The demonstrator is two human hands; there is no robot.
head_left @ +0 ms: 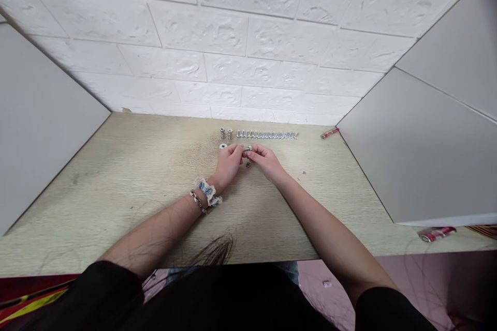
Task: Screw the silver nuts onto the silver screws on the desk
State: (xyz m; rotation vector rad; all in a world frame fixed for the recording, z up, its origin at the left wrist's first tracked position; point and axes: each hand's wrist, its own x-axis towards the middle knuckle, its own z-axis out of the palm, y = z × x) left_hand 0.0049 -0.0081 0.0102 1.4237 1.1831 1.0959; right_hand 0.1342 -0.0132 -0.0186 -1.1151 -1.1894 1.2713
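One silver bolt (247,149), between the fingertips of my left grip (230,160) and my right grip (267,160), both pinched narrow on it. One nut (248,165), on the desk (155,165) just below. One washer (223,146), beside my left grip. One row of bolts (267,135), beyond. Two red batteries (329,133), rightward; markings too small to read.

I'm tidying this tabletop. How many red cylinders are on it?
2. One red cylinder is beside the right-hand panel, towards the back; another red cylinder is near the front edge, far right. Others may be hidden by the panel.
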